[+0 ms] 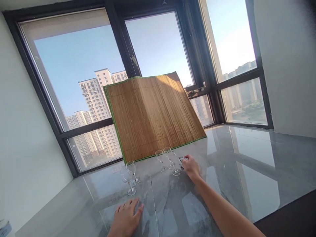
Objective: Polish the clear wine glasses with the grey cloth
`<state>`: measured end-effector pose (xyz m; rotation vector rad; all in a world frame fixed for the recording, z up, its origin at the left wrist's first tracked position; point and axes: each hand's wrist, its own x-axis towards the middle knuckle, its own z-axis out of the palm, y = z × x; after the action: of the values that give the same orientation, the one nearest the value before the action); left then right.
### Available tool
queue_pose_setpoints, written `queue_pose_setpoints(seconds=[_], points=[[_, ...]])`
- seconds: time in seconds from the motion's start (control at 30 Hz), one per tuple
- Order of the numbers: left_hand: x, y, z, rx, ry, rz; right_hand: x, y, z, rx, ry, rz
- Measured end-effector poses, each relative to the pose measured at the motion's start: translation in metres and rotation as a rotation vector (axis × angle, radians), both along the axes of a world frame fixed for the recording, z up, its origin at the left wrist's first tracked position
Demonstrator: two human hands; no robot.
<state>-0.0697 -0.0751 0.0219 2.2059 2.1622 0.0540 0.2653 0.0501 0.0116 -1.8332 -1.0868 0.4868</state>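
Note:
My left hand [126,218] lies flat and open on the glossy grey counter [247,171], fingers spread, just in front of two small stemmed glasses [130,176]. My right hand [190,166] reaches far forward with the arm stretched out. Its fingers are closed on a small dark and white object [182,159] that I cannot make out. It sits right beside the pair of stemmed glasses [169,160] to its left. Behind the glasses a bamboo mat [154,113] with a green edge leans upright against the window.
A big dark-framed window [123,42] runs along the back of the counter, with high-rise blocks outside. White walls close in on the left and right. A small white and blue thing [4,227] shows at the bottom left corner.

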Motion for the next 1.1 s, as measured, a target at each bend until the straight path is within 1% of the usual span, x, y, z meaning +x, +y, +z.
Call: queue_pose_setpoints(seconds=[0.07, 0.13, 0.17, 0.23, 0.3, 0.37, 0.43, 0.53, 0.6, 0.7, 0.77, 0.8, 0.9, 1.0, 1.1], points=[[0.024, 0.0, 0.002, 0.066, -0.082, -0.12, 0.0, -0.001, 0.001, 0.014, 0.008, -0.017], [0.053, 0.009, 0.003, 0.106, -0.201, -0.31, 0.001, -0.002, 0.002, 0.029, 0.017, -0.036], [0.069, 0.017, 0.002, 0.082, -0.246, -0.393, 0.001, -0.003, 0.002, 0.035, 0.021, -0.046], [0.102, 0.037, 0.001, 0.056, -0.294, -0.471, 0.003, -0.004, 0.003, 0.043, 0.029, -0.073], [0.133, 0.059, 0.0, 0.067, -0.29, -0.551, 0.004, -0.004, 0.003, 0.043, 0.031, -0.106], [0.159, 0.081, 0.0, 0.043, -0.281, -0.579, 0.005, -0.003, 0.003, 0.041, 0.026, -0.135], [0.178, 0.098, -0.001, -0.024, -0.26, -0.57, 0.004, -0.002, 0.002, 0.042, 0.018, -0.148], [0.19, 0.107, -0.001, -0.047, -0.224, -0.557, 0.004, -0.001, 0.003, 0.048, 0.013, -0.151], [0.186, 0.1, -0.003, -0.016, -0.217, -0.561, 0.006, -0.001, 0.003, 0.055, 0.015, -0.151], [0.161, 0.072, -0.006, 0.004, -0.217, -0.557, 0.01, -0.001, 0.002, 0.057, 0.025, -0.148], [0.133, 0.047, -0.007, 0.019, -0.209, -0.541, 0.013, 0.0, 0.001, 0.051, 0.027, -0.137], [0.116, 0.034, -0.008, 0.023, -0.204, -0.505, 0.013, 0.0, 0.0, 0.049, 0.023, -0.126], [0.061, 0.001, -0.008, -0.003, -0.189, -0.334, 0.011, 0.001, -0.001, 0.055, -0.003, -0.063], [0.011, -0.015, -0.008, 0.016, -0.173, -0.208, 0.007, 0.002, -0.003, 0.071, -0.043, 0.004], [-0.022, -0.018, -0.01, 0.059, -0.148, -0.126, 0.004, 0.002, -0.005, 0.09, -0.091, 0.07]])
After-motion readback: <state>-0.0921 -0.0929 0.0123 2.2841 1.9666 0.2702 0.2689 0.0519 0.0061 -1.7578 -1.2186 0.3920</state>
